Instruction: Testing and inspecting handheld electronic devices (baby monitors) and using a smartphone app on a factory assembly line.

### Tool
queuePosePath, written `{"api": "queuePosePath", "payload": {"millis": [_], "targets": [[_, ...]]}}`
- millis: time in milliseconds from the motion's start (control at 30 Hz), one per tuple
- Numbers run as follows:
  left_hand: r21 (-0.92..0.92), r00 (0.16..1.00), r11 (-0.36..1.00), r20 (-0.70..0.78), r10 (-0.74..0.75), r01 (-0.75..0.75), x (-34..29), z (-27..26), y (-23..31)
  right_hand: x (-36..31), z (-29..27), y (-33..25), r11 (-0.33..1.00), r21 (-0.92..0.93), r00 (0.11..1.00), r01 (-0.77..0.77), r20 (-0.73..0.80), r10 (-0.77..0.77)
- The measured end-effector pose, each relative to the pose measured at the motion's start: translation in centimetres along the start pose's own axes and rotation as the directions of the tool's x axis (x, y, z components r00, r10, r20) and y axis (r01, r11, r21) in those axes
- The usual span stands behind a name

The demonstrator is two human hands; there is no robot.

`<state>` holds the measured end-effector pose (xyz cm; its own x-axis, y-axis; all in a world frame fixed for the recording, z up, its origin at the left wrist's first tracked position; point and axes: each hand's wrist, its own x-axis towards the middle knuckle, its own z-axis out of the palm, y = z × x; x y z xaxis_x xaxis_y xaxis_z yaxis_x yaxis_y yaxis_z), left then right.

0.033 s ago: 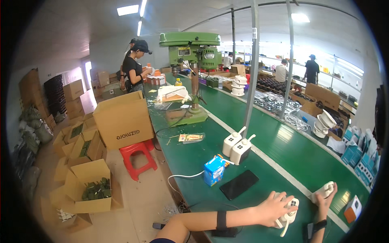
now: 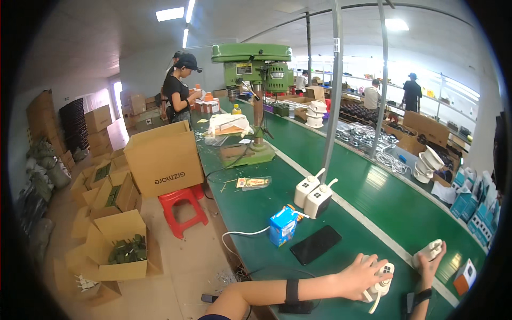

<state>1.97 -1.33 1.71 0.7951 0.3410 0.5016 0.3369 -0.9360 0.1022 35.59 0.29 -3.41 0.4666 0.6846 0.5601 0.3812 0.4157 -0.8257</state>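
The left hand (image 2: 355,277) is grasping a white device (image 2: 381,288) on the tabletop (image 2: 288,181); to its right, the right hand (image 2: 429,269) holds a white part (image 2: 428,250). Steady, gentle finger pressure would probably prevent the device from tipping.

Gap between hands: green tabletop (image 2: 356,234) is showing from left hand (image 2: 360,277) to right hand (image 2: 431,261).
Forward-left reach: black smartphone (image 2: 316,245) and blue carton (image 2: 283,226) are obstructing low.
Pale strip (image 2: 382,233): tabletop is lying open alongside.
Grey post (image 2: 334,96): white boxy devices (image 2: 319,201) are crowding its near side.
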Motion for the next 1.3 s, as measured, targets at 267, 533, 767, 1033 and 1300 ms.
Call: {"api": "queuePosePath", "payload": {"millis": [267,533,767,1033,1300], "targets": [[-0.083,0.998,0.996,-0.057,-0.016,0.011,-0.2,1.1,0.0,3.7,-3.5,7.0,0.69,-0.652,0.919,0.314,0.024,-0.394],[-0.142,0.991,0.99,-0.136,0.01,-0.029,-0.5,0.7,-0.1,3.7,0.6,-5.0,0.7,-0.613,0.916,0.367,0.107,-0.386],[-0.155,0.984,0.988,-0.177,-0.005,-0.023,-1.2,0.0,-0.3,0.7,4.7,-15.6,0.972,-0.173,0.409,0.161,0.908,0.094],[-0.163,0.989,0.987,-0.15,-0.019,-0.006,-0.9,-0.4,0.1,-2.5,6.4,-16.8,0.814,-0.174,0.147,0.555,0.983,0.111],[-0.173,0.99,0.985,-0.138,-0.036,0.011,-1.1,-0.3,0.0,-3.7,7.4,-17.1,0.724,-0.323,0.235,0.609,0.946,0.225]]}}
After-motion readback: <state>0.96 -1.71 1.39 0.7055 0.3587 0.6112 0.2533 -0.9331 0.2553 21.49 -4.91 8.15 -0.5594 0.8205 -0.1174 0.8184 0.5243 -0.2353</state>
